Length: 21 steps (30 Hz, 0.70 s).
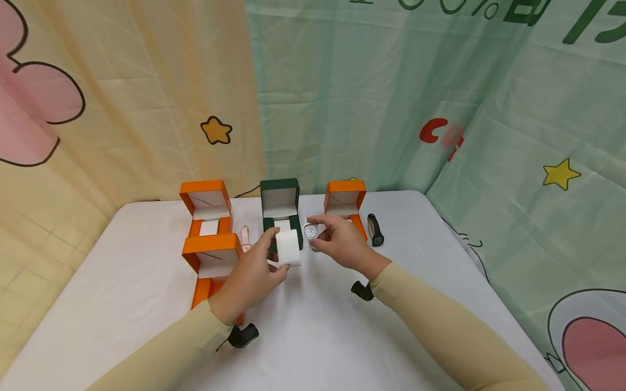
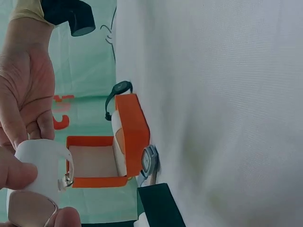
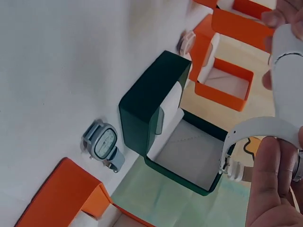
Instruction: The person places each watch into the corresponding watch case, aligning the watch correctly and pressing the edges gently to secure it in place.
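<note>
My left hand (image 1: pixel 275 251) grips a white watch cushion (image 1: pixel 288 247) just above the table, in front of the open dark green box (image 1: pixel 279 208). My right hand (image 1: pixel 317 229) pinches a white watch (image 1: pixel 311 231) with a squarish face, right beside the cushion. In the right wrist view the watch's white strap (image 3: pixel 254 129) curves round towards the cushion (image 3: pixel 289 66), its buckle end hanging free. The left wrist view shows the cushion (image 2: pixel 42 163) between my left fingers, with the strap's buckle (image 2: pixel 68 178) at its edge and my right hand (image 2: pixel 23 94) close behind it.
Three open orange boxes stand on the white table (image 1: pixel 318 326): back left (image 1: pixel 205 205), front left (image 1: pixel 213 259), back right (image 1: pixel 345 200). A pink watch (image 1: pixel 245 239), a black watch (image 1: pixel 375 229) and a grey watch (image 3: pixel 104 144) lie loose on the table. Curtains hang behind and to the right.
</note>
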{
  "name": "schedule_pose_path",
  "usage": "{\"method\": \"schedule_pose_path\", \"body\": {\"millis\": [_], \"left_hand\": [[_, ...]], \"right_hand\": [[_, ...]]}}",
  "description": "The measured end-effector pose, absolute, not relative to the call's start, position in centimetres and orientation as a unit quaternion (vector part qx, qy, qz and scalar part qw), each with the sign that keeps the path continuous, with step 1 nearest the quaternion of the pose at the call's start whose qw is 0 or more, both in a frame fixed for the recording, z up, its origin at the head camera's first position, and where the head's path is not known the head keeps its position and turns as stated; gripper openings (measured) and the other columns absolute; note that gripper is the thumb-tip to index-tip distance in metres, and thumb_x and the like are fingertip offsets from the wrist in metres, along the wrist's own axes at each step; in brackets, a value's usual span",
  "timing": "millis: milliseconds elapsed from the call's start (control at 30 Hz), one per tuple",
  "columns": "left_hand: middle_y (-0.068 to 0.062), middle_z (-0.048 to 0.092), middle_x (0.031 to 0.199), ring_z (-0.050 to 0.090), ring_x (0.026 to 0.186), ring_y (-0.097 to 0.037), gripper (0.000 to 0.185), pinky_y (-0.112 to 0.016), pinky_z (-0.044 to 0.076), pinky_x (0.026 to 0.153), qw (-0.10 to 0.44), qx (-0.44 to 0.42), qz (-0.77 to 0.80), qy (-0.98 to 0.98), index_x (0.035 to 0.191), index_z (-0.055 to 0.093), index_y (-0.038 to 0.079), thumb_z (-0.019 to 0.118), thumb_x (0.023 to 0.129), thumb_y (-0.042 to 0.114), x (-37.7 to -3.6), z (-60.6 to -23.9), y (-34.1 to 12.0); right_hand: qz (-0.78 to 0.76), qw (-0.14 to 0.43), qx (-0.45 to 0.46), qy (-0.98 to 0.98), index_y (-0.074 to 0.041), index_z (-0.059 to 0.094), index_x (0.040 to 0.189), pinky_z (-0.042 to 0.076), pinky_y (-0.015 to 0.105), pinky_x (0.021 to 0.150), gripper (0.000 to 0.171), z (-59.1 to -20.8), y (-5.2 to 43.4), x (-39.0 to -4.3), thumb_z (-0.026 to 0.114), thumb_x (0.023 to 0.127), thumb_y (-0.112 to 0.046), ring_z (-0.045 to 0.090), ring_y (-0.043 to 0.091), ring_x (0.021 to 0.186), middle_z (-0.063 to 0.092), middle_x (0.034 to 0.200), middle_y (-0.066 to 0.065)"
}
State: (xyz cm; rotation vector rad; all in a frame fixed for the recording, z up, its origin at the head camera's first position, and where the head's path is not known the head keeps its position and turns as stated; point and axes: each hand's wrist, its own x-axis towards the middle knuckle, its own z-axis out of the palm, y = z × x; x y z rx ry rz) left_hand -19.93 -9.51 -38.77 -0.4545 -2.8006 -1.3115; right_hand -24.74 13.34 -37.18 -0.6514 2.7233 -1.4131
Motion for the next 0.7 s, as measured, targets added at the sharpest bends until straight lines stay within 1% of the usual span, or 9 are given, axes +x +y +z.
{"method": "schedule_pose_path", "body": {"millis": [100,267,333,567,700], "left_hand": [[-0.013,0.062,0.133,0.064,0.105,-0.027,0.087,-0.036,0.064,0.088,-0.003,-0.147,-0.424,-0.894,0.161,0.032,0.008,0.083,0.091,0.014,-20.6,-38.7,-9.2],[-0.014,0.059,0.142,0.065,0.108,-0.027,0.087,-0.036,0.064,0.09,-0.015,-0.143,-0.425,-0.894,0.163,0.03,0.01,0.082,0.093,0.013,-21.3,-38.8,-9.0],[-0.014,0.059,0.144,0.065,0.109,-0.026,0.088,-0.037,0.064,0.091,-0.017,-0.142,-0.424,-0.894,0.164,0.03,0.011,0.082,0.093,0.013,-21.4,-38.8,-9.0],[-0.016,0.057,0.146,0.065,0.111,-0.028,0.087,-0.042,0.062,0.096,-0.017,-0.147,-0.437,-0.887,0.164,0.029,0.008,0.08,0.093,0.01,-21.7,-38.9,-8.9],[-0.016,0.058,0.145,0.065,0.111,-0.027,0.087,-0.041,0.062,0.097,-0.018,-0.145,-0.441,-0.886,0.164,0.029,0.01,0.08,0.093,0.009,-21.9,-39.2,-9.0]], "right_hand": [[-0.473,0.014,-0.213,0.855,-0.007,0.063,0.143,0.064,0.027,0.077,0.049,-37.1,13.5,-24.8,0.076,0.096,-0.006,0.072,0.015,0.085,0.069,0.125,0.016],[-0.475,0.012,-0.22,0.852,-0.009,0.063,0.143,0.062,0.024,0.076,0.047,-37.3,13.2,-24.5,0.075,0.097,-0.008,0.07,0.015,0.086,0.068,0.128,0.013],[-0.476,0.014,-0.22,0.852,-0.01,0.064,0.143,0.06,0.022,0.075,0.047,-37.4,13.1,-24.4,0.075,0.097,-0.008,0.069,0.016,0.087,0.067,0.13,0.011],[-0.471,0.022,-0.23,0.852,-0.011,0.063,0.145,0.057,0.02,0.073,0.049,-37.7,12.8,-24.3,0.075,0.097,-0.007,0.067,0.016,0.089,0.065,0.136,0.008],[-0.468,0.027,-0.232,0.852,-0.01,0.062,0.147,0.057,0.021,0.073,0.051,-37.8,12.8,-24.3,0.075,0.097,-0.007,0.067,0.016,0.089,0.065,0.138,0.007]]}}
